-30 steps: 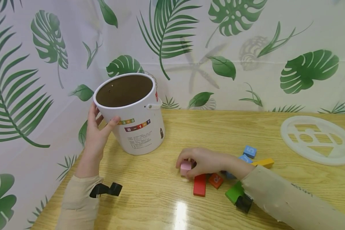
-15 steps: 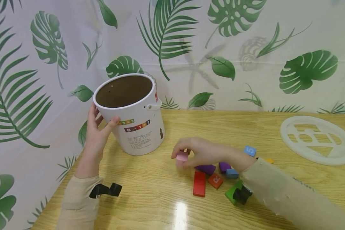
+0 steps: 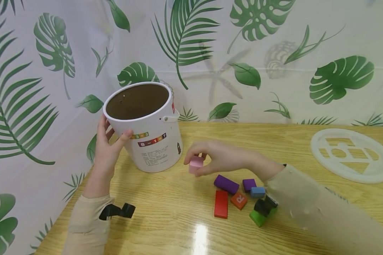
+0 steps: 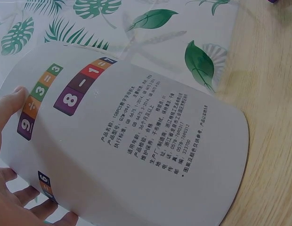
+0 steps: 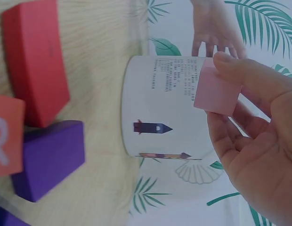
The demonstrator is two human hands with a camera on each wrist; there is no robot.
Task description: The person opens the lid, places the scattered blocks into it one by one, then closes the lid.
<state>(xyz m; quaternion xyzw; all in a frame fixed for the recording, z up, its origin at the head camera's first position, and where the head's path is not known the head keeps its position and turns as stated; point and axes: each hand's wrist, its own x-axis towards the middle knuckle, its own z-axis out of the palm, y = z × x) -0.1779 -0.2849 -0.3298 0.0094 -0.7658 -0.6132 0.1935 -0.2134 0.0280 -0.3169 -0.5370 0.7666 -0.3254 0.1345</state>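
A: Why does the left hand [image 3: 106, 152] hold the white bucket [image 3: 157, 125] so high on its wall?

B: Its thumb lies on the printed front and its fingers wrap round the left side, below the rim; a grip up there probably steadies the vessel and leaves its mouth unblocked; whether it stands quite upright I cannot tell.

A: And the right hand [image 3: 223, 154]?

B: Clamped on the pink block [image 3: 196, 165], thumb against fingers; the block is near the bucket's right side and looks raised off the desk [image 3: 166, 219]; such a pinch suits a small cube, I would say, since much of it sticks out.

A: What lies on the near side of that hand?

B: A long purple block [image 3: 226, 184], a red block [image 3: 221, 204] and an orange block [image 3: 239, 200] marked R; to their right a small purple block [image 3: 249, 185], a blue block [image 3: 257, 192] and a green block [image 3: 257, 217] partly hidden by a black fitting [image 3: 264, 207]; their odd angles suggest nobody arranged them.

A: And the white disc [image 3: 381, 168] with cut-outs?

B: Flat at the far right, well apart from those blocks; perhaps placed there to leave the arm room.
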